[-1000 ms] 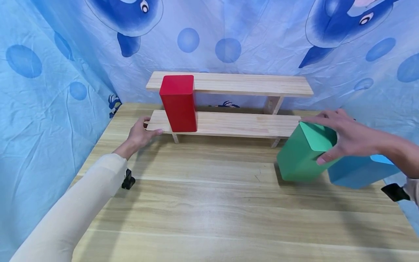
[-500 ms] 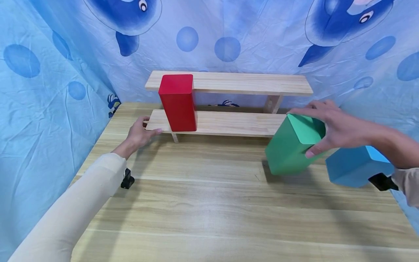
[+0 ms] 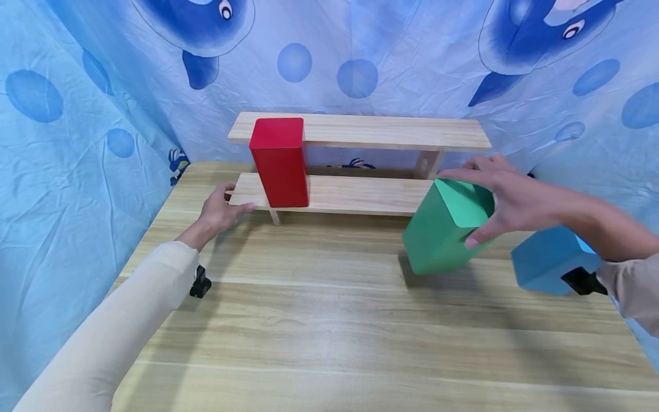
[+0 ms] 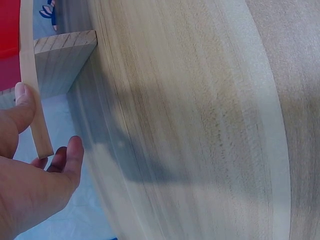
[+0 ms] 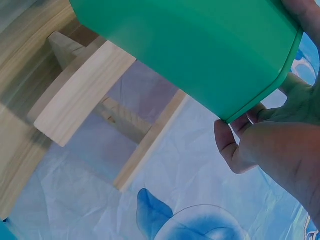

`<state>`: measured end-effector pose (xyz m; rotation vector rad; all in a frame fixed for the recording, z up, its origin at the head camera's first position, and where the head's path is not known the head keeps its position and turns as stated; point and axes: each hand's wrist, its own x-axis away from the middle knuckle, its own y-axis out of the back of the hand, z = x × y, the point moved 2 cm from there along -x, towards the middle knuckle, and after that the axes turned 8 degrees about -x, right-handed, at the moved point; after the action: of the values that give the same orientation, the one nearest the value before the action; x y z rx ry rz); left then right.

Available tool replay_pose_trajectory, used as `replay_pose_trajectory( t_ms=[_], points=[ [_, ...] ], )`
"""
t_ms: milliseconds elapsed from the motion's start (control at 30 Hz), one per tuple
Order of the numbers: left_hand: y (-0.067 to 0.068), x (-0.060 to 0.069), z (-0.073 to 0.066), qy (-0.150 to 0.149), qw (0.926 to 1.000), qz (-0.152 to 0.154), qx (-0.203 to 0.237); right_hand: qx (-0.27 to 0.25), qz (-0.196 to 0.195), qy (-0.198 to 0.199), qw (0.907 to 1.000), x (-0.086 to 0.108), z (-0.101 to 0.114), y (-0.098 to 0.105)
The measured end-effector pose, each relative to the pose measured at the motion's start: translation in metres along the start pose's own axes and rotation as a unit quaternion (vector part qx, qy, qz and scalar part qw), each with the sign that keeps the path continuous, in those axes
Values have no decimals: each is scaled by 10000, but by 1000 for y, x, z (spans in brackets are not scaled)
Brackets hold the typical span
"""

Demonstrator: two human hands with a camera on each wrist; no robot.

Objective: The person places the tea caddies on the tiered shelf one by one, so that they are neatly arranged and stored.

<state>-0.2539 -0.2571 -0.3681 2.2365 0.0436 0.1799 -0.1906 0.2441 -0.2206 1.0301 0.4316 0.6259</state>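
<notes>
My right hand [image 3: 507,200] is spreading wide and pinching the green box [image 3: 437,229] by its top, and I'm carrying it steadily, seemingly off the table [image 3: 319,320], farther left than a second ago, minding the right end of the lower shelf [image 3: 360,193] while my left hand [image 3: 217,210] is gripping the left.

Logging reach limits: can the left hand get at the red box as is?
Likely yes: the left hand grips the lower shelf near the red box, with nothing visible between them; it would probably need to let go first.
</notes>
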Motion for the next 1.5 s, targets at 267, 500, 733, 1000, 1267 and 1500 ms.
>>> replay_pose_trajectory(
  t_ms=[267, 500, 733, 1000, 1267, 1500],
  points=[
    [1, 1, -1, -10, 10000, 13, -29, 175, 243, 245, 9993, -22, 15, 3],
    [0, 0, 0, -3, 10000, 33, -1, 60, 364, 162, 9992, -37, 25, 2],
    [0, 2, 0, 16, 10000, 37, 19, -134, 363, 207, 9990, -48, 32, 2],
    [1, 1, 0, 8, 10000, 42, -1, -371, 425, 193, 9982, -68, 38, 4],
    [0, 1, -1, 40, 10000, 81, -9, -390, 510, 73, 9979, -90, 42, 6],
    [0, 1, -2, 25, 10000, 74, -7, -358, 550, -254, 9975, -106, 46, 12]
  ],
)
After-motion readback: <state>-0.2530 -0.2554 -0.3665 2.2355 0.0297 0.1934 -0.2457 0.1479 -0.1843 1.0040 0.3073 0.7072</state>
